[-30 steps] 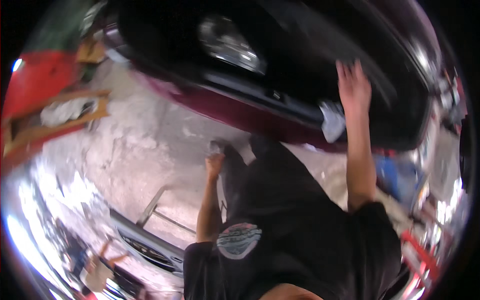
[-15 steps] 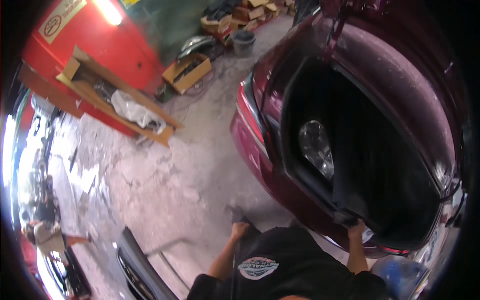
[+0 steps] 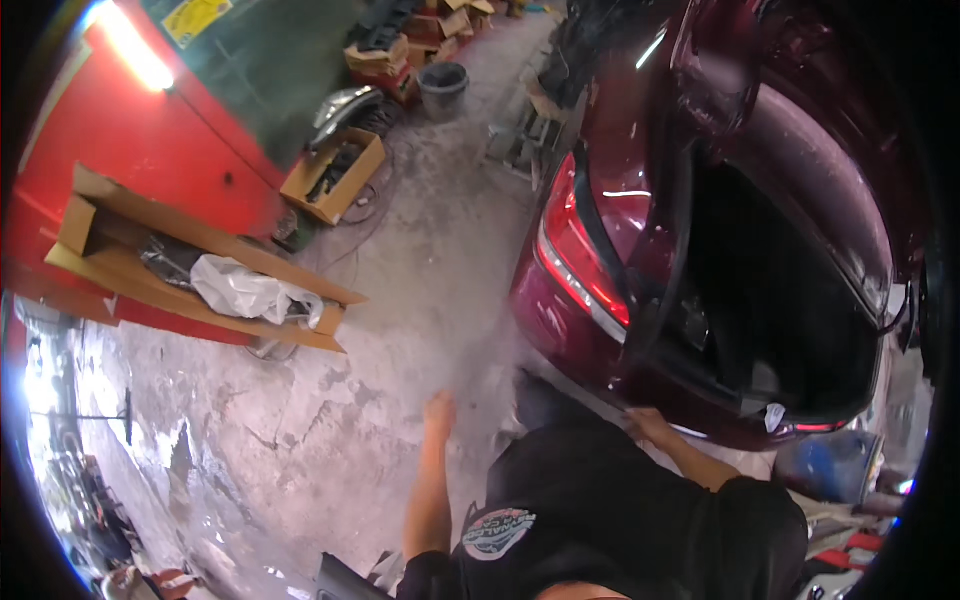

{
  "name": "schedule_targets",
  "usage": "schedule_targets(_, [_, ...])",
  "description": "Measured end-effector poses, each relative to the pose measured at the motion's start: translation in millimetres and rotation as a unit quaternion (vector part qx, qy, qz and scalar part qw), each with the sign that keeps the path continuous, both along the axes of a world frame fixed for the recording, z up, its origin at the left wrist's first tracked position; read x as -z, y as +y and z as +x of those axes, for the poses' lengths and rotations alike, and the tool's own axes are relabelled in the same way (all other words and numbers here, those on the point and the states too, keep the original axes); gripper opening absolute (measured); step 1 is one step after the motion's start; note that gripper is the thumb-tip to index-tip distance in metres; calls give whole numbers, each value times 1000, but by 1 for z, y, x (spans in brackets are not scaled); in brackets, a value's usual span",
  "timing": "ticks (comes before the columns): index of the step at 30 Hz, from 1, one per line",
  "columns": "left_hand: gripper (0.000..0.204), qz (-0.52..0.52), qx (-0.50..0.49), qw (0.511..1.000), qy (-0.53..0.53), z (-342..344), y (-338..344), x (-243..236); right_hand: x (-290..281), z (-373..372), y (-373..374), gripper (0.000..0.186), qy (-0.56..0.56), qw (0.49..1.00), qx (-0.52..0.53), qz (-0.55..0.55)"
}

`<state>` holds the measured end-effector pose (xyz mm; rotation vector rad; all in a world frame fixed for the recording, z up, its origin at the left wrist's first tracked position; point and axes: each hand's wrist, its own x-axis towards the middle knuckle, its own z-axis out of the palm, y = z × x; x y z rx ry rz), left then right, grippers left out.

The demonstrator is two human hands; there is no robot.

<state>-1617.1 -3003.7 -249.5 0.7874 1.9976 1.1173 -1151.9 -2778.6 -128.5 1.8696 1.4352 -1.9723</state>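
My left hand (image 3: 438,412) is over the concrete floor with its fingers curled in. It looks like a loose fist with nothing showing in it. Beside the rear bumper (image 3: 560,335) of a dark red car, my right hand (image 3: 650,424) hangs low with its fingers bent. Whether it touches the bumper or holds anything I cannot make out. The car's boot stands open, and its dark interior (image 3: 790,290) shows behind the sill. A red and clear tail light (image 3: 580,245) is on the corner of the car nearest me.
At the left, a long open cardboard box (image 3: 130,235) holds a white plastic wrap (image 3: 240,288), next to a red panel (image 3: 130,130). Farther off are a smaller box (image 3: 350,185) of parts and a grey bucket (image 3: 443,92). A blue-grey drum (image 3: 825,465) stands right of the car.
My view has turned right and moved along the car's rear. My right hand has come away from the boot's edge to beside the bumper. My left hand has moved forward over the floor.
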Motion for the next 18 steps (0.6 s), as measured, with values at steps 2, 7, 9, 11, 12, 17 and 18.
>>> schedule_targets(2, [22,41,-71,990,-115,-40,5,30,-13,-113,14,36,18,901,-352,252])
schedule_targets(7, [21,-91,145,975,141,-108,9,49,20,-314,64,29,139,903,-342,218])
schedule_targets(9, [20,-183,34,982,36,-148,50,9,21,-395,115,30,141,908,-341,197])
schedule_targets(11, [21,-248,-157,935,-199,-163,20,-37,26,-443,126,31,141,897,-352,228])
schedule_targets(12, [24,-252,-170,935,-186,-184,0,-35,10,-481,143,32,162,892,-340,249])
schedule_targets(17, [18,-271,-310,868,-276,-263,-73,-1,-27,-567,201,30,156,901,-337,225])
schedule_targets(18, [16,-267,-312,867,-284,-276,-72,9,-24,-574,209,30,169,894,-337,240])
